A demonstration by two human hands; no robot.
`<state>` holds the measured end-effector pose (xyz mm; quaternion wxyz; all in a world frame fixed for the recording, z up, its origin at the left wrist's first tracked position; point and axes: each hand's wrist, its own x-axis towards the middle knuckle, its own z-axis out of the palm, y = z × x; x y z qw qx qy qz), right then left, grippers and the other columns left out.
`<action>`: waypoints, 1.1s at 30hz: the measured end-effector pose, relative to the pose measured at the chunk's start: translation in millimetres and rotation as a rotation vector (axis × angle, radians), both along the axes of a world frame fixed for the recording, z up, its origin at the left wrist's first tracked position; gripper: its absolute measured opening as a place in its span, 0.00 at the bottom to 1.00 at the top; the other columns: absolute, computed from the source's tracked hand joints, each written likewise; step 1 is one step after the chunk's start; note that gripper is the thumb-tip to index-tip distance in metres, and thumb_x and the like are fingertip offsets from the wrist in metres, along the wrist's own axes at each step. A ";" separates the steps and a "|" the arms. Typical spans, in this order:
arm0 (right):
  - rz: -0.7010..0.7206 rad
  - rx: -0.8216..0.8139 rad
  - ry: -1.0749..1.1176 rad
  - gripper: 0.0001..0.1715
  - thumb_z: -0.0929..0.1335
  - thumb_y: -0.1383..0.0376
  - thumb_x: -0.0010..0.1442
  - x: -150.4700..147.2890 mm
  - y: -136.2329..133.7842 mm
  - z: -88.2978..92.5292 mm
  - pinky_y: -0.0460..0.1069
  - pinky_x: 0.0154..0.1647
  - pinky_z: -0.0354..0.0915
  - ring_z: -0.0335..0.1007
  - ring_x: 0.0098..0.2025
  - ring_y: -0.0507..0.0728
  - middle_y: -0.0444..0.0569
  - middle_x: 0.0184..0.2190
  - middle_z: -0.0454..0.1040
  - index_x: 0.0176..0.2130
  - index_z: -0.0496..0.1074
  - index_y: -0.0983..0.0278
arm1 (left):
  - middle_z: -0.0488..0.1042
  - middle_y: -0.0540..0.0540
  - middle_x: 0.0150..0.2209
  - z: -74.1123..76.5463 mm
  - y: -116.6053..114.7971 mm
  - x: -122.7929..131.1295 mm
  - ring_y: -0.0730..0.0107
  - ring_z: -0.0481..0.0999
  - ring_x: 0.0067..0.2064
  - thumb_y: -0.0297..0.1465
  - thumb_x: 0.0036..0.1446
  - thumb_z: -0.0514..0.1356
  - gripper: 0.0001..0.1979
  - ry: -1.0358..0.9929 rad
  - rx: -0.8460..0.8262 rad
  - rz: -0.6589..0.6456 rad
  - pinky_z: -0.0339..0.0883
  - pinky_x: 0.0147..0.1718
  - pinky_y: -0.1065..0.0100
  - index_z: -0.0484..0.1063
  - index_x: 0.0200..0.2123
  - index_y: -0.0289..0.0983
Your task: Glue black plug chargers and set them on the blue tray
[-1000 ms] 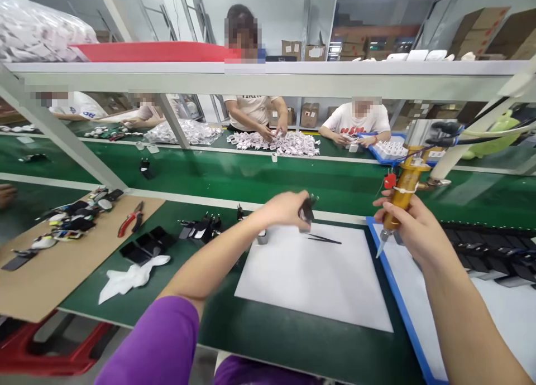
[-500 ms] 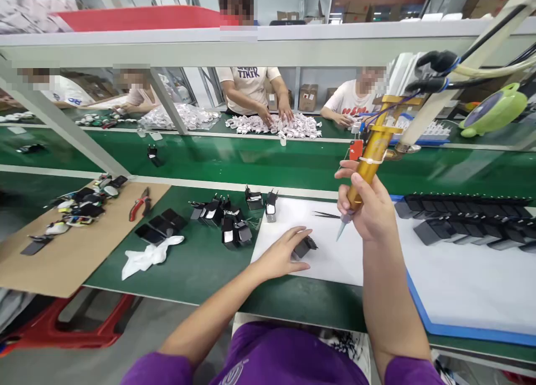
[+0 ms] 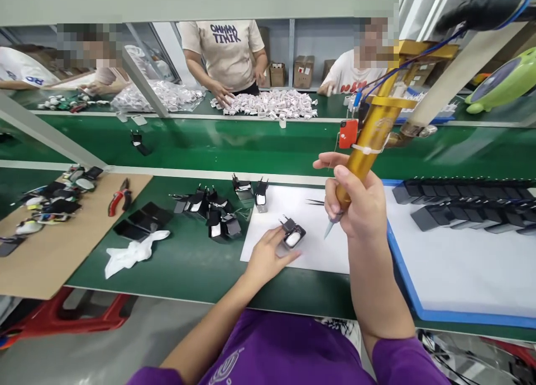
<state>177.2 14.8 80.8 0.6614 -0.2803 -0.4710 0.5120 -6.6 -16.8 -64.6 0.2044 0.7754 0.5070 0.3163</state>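
My left hand [image 3: 268, 255] grips a black plug adapter [image 3: 293, 237] by its side, over a white sheet [image 3: 312, 251]. The adapter's open face shows a white part inside, and its two pins point up and away. Held in my right hand [image 3: 355, 198] is a gold-coloured glue dispenser [image 3: 371, 145], its pale tapered nozzle pointing down to the left. The tip hangs to the right of the adapter, apart from it. A red switch [image 3: 348, 134] is strapped to the dispenser's side. Behind my right hand lie tweezers [image 3: 315, 202], partly hidden.
Several black adapters [image 3: 218, 215] stand left of the sheet, near black cases [image 3: 142, 220] and a white cloth [image 3: 134, 255]. Red-handled pliers [image 3: 119, 198] lie on brown board [image 3: 50, 262]. Rows of adapters [image 3: 452, 215] fill the back of a blue-edged tray [image 3: 412, 301]. Co-workers sit or stand opposite.
My left hand has turned the adapter so that its open face with the white part now shows. The dispenser has come slightly closer to it. The head view has tilted down.
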 end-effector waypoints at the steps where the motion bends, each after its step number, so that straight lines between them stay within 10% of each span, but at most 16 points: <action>1: -0.011 0.003 -0.003 0.13 0.70 0.58 0.57 -0.5 0.2 -0.5 0.41 0.08 0.53 0.55 0.13 0.41 0.47 0.41 0.77 0.41 0.75 0.61 | 0.77 0.38 0.47 -0.4 -1.1 3.3 0.52 0.76 0.51 0.40 0.53 0.65 0.21 0.034 -0.028 0.014 0.71 0.51 0.53 0.73 0.48 0.36; 7: -0.039 0.029 -0.031 0.11 0.70 0.57 0.58 -1.5 0.9 -1.1 0.42 0.08 0.52 0.55 0.13 0.42 0.45 0.35 0.77 0.36 0.75 0.63 | 0.79 0.48 0.39 17.9 -8.9 22.4 0.66 0.78 0.37 0.35 0.56 0.62 0.18 -0.072 -0.230 0.019 0.73 0.40 0.65 0.67 0.50 0.40; 17: -0.100 0.014 -0.119 0.18 0.70 0.51 0.57 -1.7 0.5 -0.7 0.42 0.10 0.51 0.52 0.10 0.44 0.35 0.12 0.61 0.32 0.70 0.63 | 0.78 0.50 0.35 55.8 -19.1 38.2 0.71 0.75 0.30 0.34 0.51 0.63 0.18 -0.126 -0.082 0.002 0.71 0.31 0.71 0.69 0.46 0.39; 33: -0.146 0.020 -0.127 0.18 0.69 0.50 0.57 -4.4 -2.5 -0.7 0.43 0.10 0.53 0.55 0.13 0.42 0.44 0.32 0.75 0.39 0.73 0.61 | 0.78 0.51 0.35 50.4 -16.2 53.6 0.72 0.75 0.31 0.33 0.48 0.63 0.16 -0.198 -0.180 0.034 0.72 0.33 0.70 0.67 0.43 0.40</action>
